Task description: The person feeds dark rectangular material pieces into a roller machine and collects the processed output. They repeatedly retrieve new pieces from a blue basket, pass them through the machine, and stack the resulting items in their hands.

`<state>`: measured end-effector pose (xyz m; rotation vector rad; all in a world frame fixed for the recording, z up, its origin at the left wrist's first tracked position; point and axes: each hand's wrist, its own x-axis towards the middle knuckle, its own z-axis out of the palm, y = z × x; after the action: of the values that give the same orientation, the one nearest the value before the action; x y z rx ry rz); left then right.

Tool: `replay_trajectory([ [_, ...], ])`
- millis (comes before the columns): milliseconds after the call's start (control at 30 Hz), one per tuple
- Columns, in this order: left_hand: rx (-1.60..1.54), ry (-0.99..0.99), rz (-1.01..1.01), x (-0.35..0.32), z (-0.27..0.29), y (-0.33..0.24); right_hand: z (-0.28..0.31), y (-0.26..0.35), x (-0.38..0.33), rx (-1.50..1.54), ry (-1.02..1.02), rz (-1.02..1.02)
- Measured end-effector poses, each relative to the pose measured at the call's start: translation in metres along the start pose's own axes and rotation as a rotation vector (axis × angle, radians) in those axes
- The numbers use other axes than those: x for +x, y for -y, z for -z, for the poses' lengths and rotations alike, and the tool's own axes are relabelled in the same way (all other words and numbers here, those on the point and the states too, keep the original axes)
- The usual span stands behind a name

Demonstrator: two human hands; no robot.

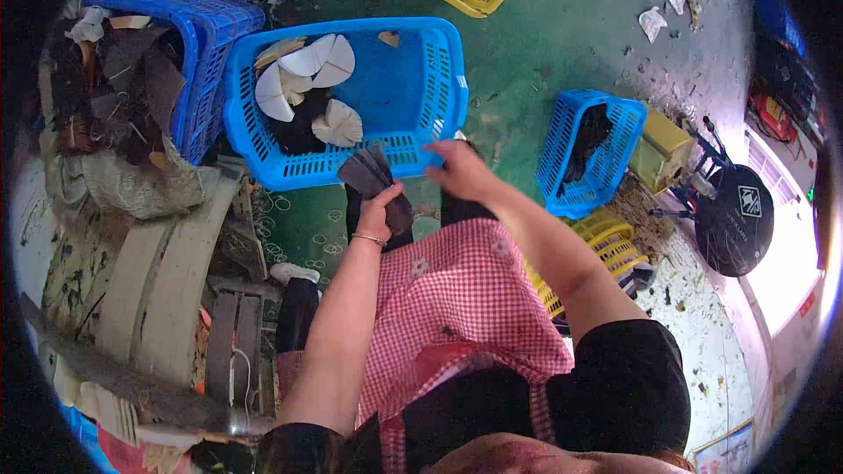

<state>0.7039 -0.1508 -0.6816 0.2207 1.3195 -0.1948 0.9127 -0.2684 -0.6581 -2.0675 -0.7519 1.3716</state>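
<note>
- Head view: we hold a dark bundle [367,174] of thin, flat pieces in our left hand [379,213]. The left fingers [392,192] are closed around its middle; its upper end spreads slightly like a fan.
- Bundle position: in front of our body, overlapping the near rim of the light-blue basket [386,79] in the view. We cannot tell whether bundle and rim touch.
- Right hand [463,171]: located beside the near right corner of the same basket, apart from the bundle. Its fingers [436,161] are partly curled; we cannot tell whether they grip anything.
- Light-blue basket contents: white curved pieces [309,60] toward the left, a cream fan-shaped piece [337,125] near the front, and dark material between them.
- Left side: a dark-blue crate [211,35] stands tilted just beside the light-blue basket, with dark scraps [123,79] at its open side.
- Right side: a small blue basket [553,145] contains dark material. A yellow basket [606,241] lies below it in the view, partly hidden by our right arm.
- Far side: a second yellow basket [481,2] on the green floor [518,53].
- Near side: we wear a red-and-white checked apron [465,290]. Pale rings [320,240] lie scattered on the floor to its left.
</note>
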Motion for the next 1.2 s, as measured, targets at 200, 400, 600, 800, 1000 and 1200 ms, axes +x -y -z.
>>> replay_trajectory([
  [200, 0.015, -0.025, -0.069, -0.019, -0.065, -0.036, 0.136, -0.003, 0.087, 0.179, -0.291, -0.258],
  [400, -0.192, -0.038, -0.030, 0.043, -0.123, -0.072, 0.165, -0.080, 0.288, -0.205, -0.364, 0.030],
  [600, -0.163, -0.062, -0.144, 0.112, -0.191, -0.094, 0.185, -0.076, 0.422, -0.263, -0.582, -0.089],
  [800, -0.045, -0.106, -0.157, 0.147, -0.208, -0.116, 0.173, -0.050, 0.437, -0.583, -0.618, -0.031],
  [1000, 0.005, -0.064, -0.126, 0.143, -0.205, -0.136, 0.176, -0.087, 0.419, -0.454, -0.376, 0.187],
  [1200, 0.008, -0.074, -0.082, 0.144, -0.204, -0.138, 0.187, -0.102, 0.405, -0.258, -0.341, 0.015],
])
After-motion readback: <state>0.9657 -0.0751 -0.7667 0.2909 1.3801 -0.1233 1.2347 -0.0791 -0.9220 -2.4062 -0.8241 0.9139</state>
